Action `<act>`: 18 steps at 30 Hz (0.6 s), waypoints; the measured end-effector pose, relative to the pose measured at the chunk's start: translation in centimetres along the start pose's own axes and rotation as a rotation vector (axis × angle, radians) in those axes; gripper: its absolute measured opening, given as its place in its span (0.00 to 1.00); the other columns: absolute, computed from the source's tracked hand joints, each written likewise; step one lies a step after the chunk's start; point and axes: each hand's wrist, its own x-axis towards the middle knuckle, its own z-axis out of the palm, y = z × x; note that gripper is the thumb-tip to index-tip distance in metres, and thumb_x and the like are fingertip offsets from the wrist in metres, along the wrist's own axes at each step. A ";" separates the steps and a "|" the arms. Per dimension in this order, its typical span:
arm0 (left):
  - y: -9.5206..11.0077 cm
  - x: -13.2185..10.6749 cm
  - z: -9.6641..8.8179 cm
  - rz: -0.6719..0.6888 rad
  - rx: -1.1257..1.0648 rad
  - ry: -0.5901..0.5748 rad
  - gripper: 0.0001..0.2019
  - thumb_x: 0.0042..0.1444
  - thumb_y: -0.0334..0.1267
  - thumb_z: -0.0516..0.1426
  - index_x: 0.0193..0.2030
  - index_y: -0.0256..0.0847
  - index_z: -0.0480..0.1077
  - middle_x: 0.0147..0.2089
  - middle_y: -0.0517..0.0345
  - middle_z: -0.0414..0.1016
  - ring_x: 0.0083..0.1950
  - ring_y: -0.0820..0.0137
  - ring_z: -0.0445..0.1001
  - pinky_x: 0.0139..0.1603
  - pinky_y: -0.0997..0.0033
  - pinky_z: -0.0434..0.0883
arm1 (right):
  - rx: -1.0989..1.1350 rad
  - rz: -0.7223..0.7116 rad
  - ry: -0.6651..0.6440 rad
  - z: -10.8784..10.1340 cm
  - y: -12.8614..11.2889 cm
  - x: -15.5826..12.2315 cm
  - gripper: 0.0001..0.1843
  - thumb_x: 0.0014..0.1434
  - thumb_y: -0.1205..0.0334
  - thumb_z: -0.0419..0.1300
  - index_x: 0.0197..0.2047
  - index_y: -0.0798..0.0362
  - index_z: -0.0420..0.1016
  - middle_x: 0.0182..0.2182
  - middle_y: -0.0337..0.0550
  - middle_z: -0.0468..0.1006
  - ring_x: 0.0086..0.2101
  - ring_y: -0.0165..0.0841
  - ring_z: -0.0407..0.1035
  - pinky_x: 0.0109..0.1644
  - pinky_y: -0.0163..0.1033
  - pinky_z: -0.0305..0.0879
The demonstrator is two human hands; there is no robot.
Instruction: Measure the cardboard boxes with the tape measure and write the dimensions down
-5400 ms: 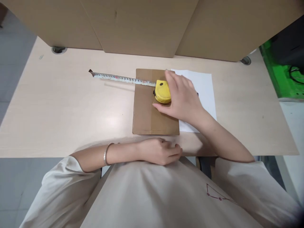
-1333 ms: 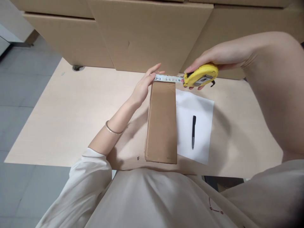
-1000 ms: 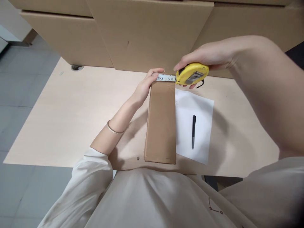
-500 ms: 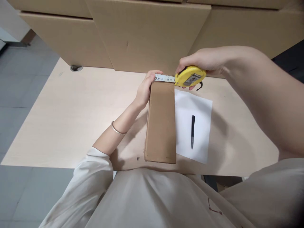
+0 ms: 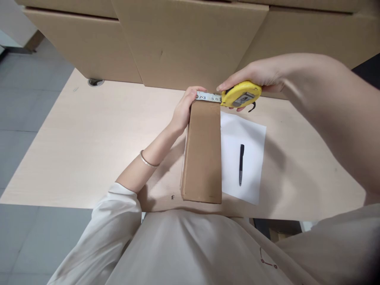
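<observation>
A long brown cardboard box [image 5: 204,154] stands on the light wooden table, its narrow top facing me. Along the far edge of that top runs the white blade of a yellow tape measure [image 5: 242,94]. My right hand [image 5: 252,77] is closed around the tape measure's case, at the box's far right corner. At the far left corner, my left hand [image 5: 184,109] pinches the end of the blade and rests against the box's side. The fingertips behind the blade are partly hidden.
A white sheet of paper [image 5: 252,158] lies right of the box, with a black pen [image 5: 241,164] on it. Large cardboard boxes [image 5: 190,43] line the table's back edge. A round cable hole [image 5: 95,82] sits at the far left of the table [image 5: 74,150].
The tape measure, both hands and the far end of the box have shifted slightly right in view. My right thumb now reaches further forward over the case. The pen and paper stay nearly the same.
</observation>
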 end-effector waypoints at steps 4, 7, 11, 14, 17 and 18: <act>0.1 0.0 -0.1 0.011 0.037 0.007 0.16 0.76 0.50 0.51 0.45 0.46 0.75 0.52 0.55 0.78 0.62 0.62 0.75 0.67 0.62 0.70 | 0.013 0.031 -0.008 -0.1 -0.1 0.6 0.12 0.72 0.56 0.63 0.39 0.55 0.79 0.30 0.43 0.80 0.27 0.29 0.74 0.26 0.31 0.73; 0.0 0.1 -0.1 0.025 0.049 0.006 0.17 0.76 0.49 0.49 0.46 0.46 0.75 0.52 0.55 0.78 0.61 0.62 0.76 0.67 0.62 0.70 | 0.001 0.038 0.015 -0.1 -0.1 1.0 0.13 0.71 0.53 0.65 0.39 0.54 0.80 0.30 0.42 0.79 0.27 0.28 0.73 0.26 0.30 0.72; -0.1 0.1 -0.1 0.029 0.053 0.011 0.17 0.75 0.53 0.51 0.46 0.45 0.75 0.53 0.55 0.79 0.62 0.61 0.76 0.67 0.61 0.70 | -0.048 0.005 0.012 0.1 0.0 0.4 0.15 0.67 0.47 0.68 0.39 0.51 0.79 0.30 0.42 0.79 0.26 0.29 0.72 0.25 0.29 0.70; 0.0 0.1 0.0 0.014 0.041 0.006 0.17 0.75 0.54 0.52 0.46 0.46 0.75 0.52 0.55 0.78 0.62 0.61 0.76 0.67 0.61 0.71 | -0.003 -0.060 0.049 0.0 0.3 -0.1 0.17 0.65 0.44 0.68 0.40 0.50 0.78 0.31 0.42 0.80 0.29 0.31 0.74 0.27 0.30 0.72; 0.2 0.0 0.1 0.006 0.024 0.002 0.16 0.75 0.53 0.52 0.45 0.47 0.74 0.52 0.55 0.77 0.62 0.61 0.76 0.67 0.60 0.71 | 0.103 -0.046 0.105 -0.2 0.7 0.1 0.12 0.66 0.51 0.63 0.38 0.51 0.75 0.31 0.45 0.81 0.31 0.36 0.78 0.33 0.36 0.79; 0.3 -0.1 0.1 0.004 0.021 0.002 0.16 0.75 0.52 0.52 0.46 0.47 0.74 0.52 0.55 0.77 0.63 0.61 0.76 0.67 0.60 0.71 | 0.126 -0.026 0.122 -0.3 0.7 0.3 0.10 0.66 0.55 0.61 0.37 0.52 0.74 0.30 0.46 0.81 0.31 0.37 0.79 0.35 0.37 0.80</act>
